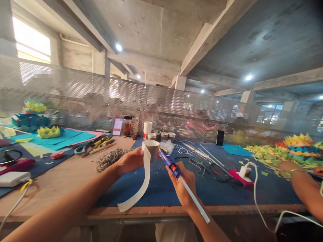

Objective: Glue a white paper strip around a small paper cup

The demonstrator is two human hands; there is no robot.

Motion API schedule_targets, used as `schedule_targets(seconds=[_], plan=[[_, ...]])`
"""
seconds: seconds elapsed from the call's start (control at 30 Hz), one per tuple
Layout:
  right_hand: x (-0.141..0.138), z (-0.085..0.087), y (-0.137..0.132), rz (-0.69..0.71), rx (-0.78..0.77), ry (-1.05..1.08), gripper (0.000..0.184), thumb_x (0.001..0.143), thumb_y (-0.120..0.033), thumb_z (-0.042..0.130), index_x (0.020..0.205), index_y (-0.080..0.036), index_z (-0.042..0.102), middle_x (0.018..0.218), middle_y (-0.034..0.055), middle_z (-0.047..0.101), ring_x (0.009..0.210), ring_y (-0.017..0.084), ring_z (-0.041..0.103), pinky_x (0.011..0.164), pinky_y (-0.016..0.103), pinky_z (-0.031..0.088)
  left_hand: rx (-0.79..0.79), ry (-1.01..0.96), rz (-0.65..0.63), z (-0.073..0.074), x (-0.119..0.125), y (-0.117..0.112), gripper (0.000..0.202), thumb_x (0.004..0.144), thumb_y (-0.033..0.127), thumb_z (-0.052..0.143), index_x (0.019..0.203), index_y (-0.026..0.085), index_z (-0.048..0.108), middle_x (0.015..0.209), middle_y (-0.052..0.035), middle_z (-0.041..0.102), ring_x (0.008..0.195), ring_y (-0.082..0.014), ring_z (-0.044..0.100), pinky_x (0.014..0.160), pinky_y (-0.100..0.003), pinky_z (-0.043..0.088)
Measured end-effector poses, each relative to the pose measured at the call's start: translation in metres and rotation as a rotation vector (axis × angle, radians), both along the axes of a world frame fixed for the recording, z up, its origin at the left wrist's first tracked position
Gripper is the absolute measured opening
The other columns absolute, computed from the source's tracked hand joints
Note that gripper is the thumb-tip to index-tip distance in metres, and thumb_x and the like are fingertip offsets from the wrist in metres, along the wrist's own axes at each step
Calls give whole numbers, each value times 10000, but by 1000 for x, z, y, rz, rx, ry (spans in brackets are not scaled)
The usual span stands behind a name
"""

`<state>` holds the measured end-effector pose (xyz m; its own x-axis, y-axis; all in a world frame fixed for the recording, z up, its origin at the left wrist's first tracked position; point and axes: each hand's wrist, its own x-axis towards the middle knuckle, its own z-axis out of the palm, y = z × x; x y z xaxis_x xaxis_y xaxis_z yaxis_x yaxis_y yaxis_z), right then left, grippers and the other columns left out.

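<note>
My left hand (130,160) is wrapped round a small brown paper cup (152,152) held above the blue mat. A long white paper strip (142,183) runs round the cup's rim and hangs down in a curl to the table's front edge. My right hand (182,184) grips a blue glue gun (169,163) with a clear glue stick (194,200) sticking out of its back. The gun's nozzle touches the cup's side near the rim.
A blue mat (214,188) covers the wooden table (63,178). Small cups (161,135), a white cup (147,129), wires (202,158), a grey cord bundle (108,158), scissors and pens (96,146) lie behind. A power strip (241,174) and another person's arm (302,185) are right. Coloured paper crowns (32,117) stand left.
</note>
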<state>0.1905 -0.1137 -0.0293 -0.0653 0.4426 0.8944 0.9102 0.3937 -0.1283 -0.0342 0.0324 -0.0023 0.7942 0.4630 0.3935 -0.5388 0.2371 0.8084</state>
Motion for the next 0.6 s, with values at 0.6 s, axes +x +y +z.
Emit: schedule_targets(seconds=[0.6], plan=[[-1,2,-2,15,16,45,231,1035,-395,538,905,-206,570,644,-4,666,518,151,640,514,239,376,-59,5,-137,7,0,-5,397,874,299,645,1206,92,712,1140,-159,762,1096,-312,695,986,-398,498]])
